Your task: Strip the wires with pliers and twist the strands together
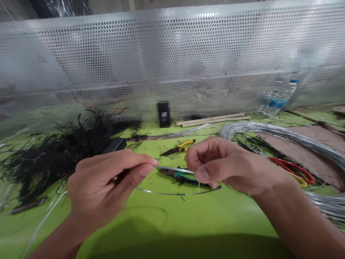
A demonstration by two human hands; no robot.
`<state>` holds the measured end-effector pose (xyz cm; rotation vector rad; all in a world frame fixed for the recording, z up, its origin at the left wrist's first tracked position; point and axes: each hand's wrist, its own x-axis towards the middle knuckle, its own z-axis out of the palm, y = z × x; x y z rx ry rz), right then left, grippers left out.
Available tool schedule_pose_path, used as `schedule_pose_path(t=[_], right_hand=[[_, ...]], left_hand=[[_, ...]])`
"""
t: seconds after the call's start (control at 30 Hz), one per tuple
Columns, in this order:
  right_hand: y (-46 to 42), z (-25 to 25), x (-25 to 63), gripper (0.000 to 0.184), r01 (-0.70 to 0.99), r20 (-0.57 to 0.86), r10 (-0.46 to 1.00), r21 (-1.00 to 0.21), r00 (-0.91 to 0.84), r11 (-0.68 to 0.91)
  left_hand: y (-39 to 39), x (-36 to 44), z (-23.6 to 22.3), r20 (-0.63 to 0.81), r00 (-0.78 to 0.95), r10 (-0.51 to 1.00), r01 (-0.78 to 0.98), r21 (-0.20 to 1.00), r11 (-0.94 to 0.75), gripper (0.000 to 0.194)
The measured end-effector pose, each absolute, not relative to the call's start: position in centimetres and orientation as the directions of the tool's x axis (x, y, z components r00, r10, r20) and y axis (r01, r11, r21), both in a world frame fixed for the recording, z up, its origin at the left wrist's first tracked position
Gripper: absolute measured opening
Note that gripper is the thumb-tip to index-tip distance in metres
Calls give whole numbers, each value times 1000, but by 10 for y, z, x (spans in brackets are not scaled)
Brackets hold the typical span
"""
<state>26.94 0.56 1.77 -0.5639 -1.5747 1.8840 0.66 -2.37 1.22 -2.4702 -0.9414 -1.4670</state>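
Note:
A thin silvery wire (172,168) stretches between my two hands above the green tabletop. My left hand (104,180) pinches one end between thumb and forefinger. With thumb and curled fingers, my right hand (215,162) grips the wire farther right. A thin curved length of wire (157,193) hangs or lies just below; whether it belongs to the same piece I cannot tell. Behind the held wire lie pliers with green and black handles (179,175), partly hidden by my right hand. Yellow-handled long-nose pliers (178,148) rest a little farther back.
A large coil of wire (250,126) lies at right, with red-handled pliers (292,169) at its inner edge. Black shredded strands (67,151) heap at left. Wooden sticks (215,119), a small black box (163,114) and a water bottle (280,99) stand before the perforated metal panel (151,54).

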Motion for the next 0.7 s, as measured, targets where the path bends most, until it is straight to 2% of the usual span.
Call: schedule_pose_path(t=[0.1,0.4,0.7], right_hand=[[7,16,267,10,-206,58,708,-970,-704,-125],[7,16,265,10,-169,27,701,-976,-713,-134],[8,11,259,12,-148,29,671,-982,-741,-121]], left_hand=[[-25,6,10,846,333,416,590,157,-792,9],[-31,9,14,774,448,448,570,138,-810,13],[-38,16,16,710,560,426,631,-32,-775,13]])
